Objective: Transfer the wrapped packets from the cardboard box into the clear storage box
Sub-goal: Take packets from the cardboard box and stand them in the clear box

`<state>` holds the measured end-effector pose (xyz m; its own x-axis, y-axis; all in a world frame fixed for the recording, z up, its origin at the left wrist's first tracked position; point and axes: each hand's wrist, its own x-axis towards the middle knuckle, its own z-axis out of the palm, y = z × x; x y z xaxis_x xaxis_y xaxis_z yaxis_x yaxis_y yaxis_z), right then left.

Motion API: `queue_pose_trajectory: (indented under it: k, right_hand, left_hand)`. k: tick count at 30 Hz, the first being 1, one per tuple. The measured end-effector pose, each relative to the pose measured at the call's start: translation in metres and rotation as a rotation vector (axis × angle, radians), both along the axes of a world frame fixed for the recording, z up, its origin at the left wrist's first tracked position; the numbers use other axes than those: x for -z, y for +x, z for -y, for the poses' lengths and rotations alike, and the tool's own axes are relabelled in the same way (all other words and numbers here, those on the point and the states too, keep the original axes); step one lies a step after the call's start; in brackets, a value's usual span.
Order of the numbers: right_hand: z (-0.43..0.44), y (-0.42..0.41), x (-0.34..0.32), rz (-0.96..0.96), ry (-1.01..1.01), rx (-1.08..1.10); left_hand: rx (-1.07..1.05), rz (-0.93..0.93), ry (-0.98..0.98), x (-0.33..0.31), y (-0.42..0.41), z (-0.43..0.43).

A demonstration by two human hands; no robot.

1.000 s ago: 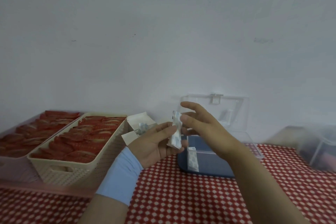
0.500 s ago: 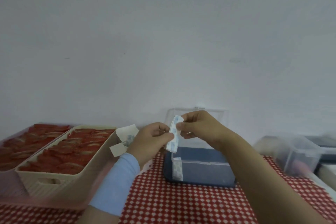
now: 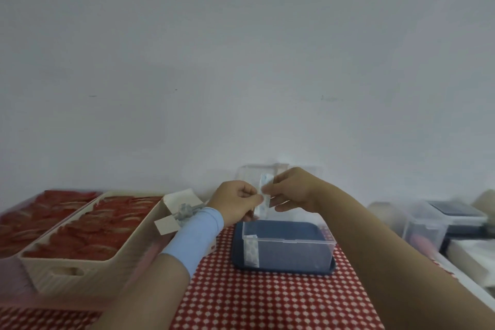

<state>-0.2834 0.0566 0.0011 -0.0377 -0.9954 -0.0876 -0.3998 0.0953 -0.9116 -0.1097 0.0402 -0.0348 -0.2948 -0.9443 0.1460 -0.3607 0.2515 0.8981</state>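
Note:
Both hands hold one white wrapped packet (image 3: 263, 197) upright above the clear storage box (image 3: 292, 242). My left hand (image 3: 237, 202) pinches its middle edge, and my right hand (image 3: 290, 190) pinches its top. The clear box stands on a dark blue tray (image 3: 281, 269), its open lid (image 3: 251, 173) raised behind the hands. Another packet (image 3: 251, 252) leans inside the box against the left wall. The open cardboard box (image 3: 179, 210), with packets showing inside, sits to the left, partly hidden by my left forearm.
Two baskets of red packets (image 3: 88, 233) fill the left side of the red checked tablecloth (image 3: 267, 303). Clear lidded containers (image 3: 434, 225) stand at the right. A white wall rises close behind everything.
The view has tilted upward a little. Both hands have kept hold of the packet and lifted it slightly, staying over the clear box.

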Motion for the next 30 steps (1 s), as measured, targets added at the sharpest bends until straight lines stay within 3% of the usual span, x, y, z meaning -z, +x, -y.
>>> queue_pose_trajectory:
  k: [3,9,13,18,25,30]
  right_hand:
    - [0.009,-0.004,0.02,-0.137,0.008,0.09]
    - [0.023,0.002,0.057,-0.452,0.216,0.117]
    - [0.034,0.01,0.068,-0.662,0.364,0.018]
    - [0.046,0.022,0.077,-0.673,0.598,-0.012]
    - [0.052,0.021,0.088,-0.83,0.56,-0.071]
    - [0.052,0.016,0.084,-0.743,0.584,-0.007]
  left_hand:
    - [0.039,0.448,-0.151,0.01,0.002,0.006]
    - [0.022,0.578,-0.173,0.031,-0.002,0.005]
    - [-0.043,0.496,-0.061,0.043,0.001,0.009]
    - [-0.056,0.412,-0.019,0.052,0.003,0.013]
    - [-0.079,0.373,-0.056,0.058,0.0,0.013]
    - [-0.074,0.365,-0.069,0.059,0.0,0.012]
